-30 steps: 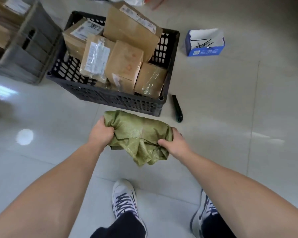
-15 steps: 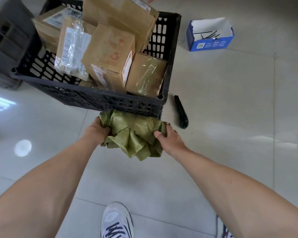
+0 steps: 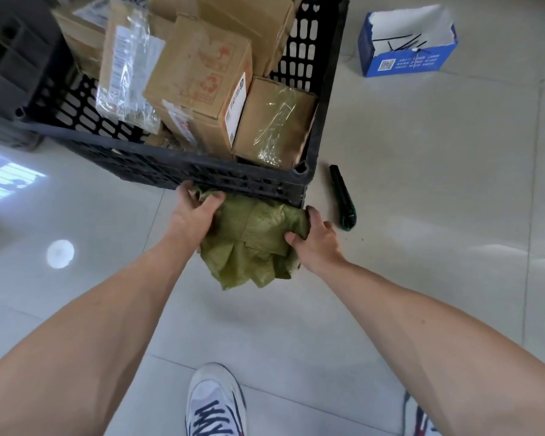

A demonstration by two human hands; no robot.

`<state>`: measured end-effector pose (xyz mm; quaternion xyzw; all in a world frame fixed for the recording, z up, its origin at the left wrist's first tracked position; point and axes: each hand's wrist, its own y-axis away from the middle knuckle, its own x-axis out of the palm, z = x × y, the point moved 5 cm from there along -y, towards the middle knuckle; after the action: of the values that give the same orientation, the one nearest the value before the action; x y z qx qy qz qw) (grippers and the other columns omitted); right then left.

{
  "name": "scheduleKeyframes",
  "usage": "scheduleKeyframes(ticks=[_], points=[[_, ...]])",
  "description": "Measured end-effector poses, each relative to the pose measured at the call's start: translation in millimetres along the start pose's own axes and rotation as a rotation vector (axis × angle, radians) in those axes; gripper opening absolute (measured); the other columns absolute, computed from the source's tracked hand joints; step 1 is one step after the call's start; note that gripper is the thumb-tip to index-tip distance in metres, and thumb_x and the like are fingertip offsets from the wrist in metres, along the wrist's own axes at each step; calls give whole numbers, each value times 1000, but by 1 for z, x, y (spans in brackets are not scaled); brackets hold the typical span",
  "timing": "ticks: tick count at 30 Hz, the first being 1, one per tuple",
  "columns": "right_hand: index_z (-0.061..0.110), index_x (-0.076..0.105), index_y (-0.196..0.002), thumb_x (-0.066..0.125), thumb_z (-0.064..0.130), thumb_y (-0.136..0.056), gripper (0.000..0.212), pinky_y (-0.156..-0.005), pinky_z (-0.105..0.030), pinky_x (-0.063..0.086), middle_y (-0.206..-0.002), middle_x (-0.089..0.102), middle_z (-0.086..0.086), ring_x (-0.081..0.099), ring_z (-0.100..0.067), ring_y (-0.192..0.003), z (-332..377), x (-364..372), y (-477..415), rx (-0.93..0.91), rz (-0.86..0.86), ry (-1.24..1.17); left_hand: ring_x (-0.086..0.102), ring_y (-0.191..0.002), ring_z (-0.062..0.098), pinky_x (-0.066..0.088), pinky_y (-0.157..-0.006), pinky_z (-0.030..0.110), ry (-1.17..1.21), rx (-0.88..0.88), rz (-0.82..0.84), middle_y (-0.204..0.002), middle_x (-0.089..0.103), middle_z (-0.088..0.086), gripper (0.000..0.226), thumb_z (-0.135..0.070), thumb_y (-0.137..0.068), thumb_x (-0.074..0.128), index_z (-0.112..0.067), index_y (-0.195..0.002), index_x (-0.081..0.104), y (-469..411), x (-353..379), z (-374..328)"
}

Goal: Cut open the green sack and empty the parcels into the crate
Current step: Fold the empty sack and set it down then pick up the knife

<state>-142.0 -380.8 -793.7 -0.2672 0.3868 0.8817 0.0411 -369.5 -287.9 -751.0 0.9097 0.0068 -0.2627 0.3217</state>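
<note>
While green sack (image 3: pixel 252 247) hangs between them | left hand (image 3: pixel 192 215) grips it | right hand (image 3: pixel 317 243) grips it

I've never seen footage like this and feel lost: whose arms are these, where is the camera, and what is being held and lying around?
There is no machine here: these are a person's two bare arms, seen from a camera worn on the head that looks forward and down. That is why the arms reach away from you and a white shoe shows at the bottom. The left hand and right hand both grip a crumpled green sack, held just in front of a black crate. The crate stands on the pale tiled floor and is full of brown cardboard parcels. On the floor to its right lie a dark tool, likely the cutter, and further off an open blue box.
</note>
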Motion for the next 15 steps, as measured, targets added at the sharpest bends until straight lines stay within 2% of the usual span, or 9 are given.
scheduleKeyframes(ticks=[2,4,5,7,10,13,15], points=[[32,28,-149,64,37,-92,68,-90,-39,48,-131,45,-12,52,-36,-118,1,3,-1,-3,1,13,41,-137,33,36,-114,50,-247,23,208,-155,37,9,110,-55,-77,74,-30,-156,2,3,17,7],[35,26,-148,64,39,-90,69,-96,-44,49,-131,44,-10,52,-36,-119,0,6,-1,9,3,41,21,-148,35,26,-119,53,-633,38,253,-164,17,12,125,-65,-70,73,-33,-154,-14,2,27,23],[37,25,-147,64,41,-90,70,-98,-46,49,-132,44,-10,53,-36,-119,-1,7,-2,16,7,58,13,-150,35,21,-120,53,-732,37,235,-165,10,13,126,-68,-70,71,-33,-154,-16,0,31,30],[39,24,-148,64,44,-88,72,-99,-48,49,-133,44,-9,53,-37,-119,-2,7,-2,22,12,95,9,-151,36,19,-120,53,-763,19,165,-165,6,14,122,-68,-73,68,-33,-154,-15,1,38,34],[39,23,-148,63,51,-85,76,-100,-48,49,-135,42,-9,52,-37,-121,-1,3,1,17,18,105,14,-149,38,21,-119,52,-756,24,108,-164,11,16,121,-67,-72,69,-31,-155,-12,4,42,31],[38,22,-150,58,60,-85,78,-104,-47,43,-143,36,-8,40,-35,-132,1,-8,7,-26,2,122,19,-147,39,25,-118,53,-687,42,75,-161,20,17,124,-68,-66,73,-34,-154,-6,3,31,23],[35,25,-151,53,62,-88,74,-108,-49,37,-150,32,-9,30,-34,-139,4,-18,8,-67,-30,139,24,-146,39,28,-117,54,-726,96,43,-159,26,16,117,-75,-67,66,-35,-154,-1,8,22,15]])
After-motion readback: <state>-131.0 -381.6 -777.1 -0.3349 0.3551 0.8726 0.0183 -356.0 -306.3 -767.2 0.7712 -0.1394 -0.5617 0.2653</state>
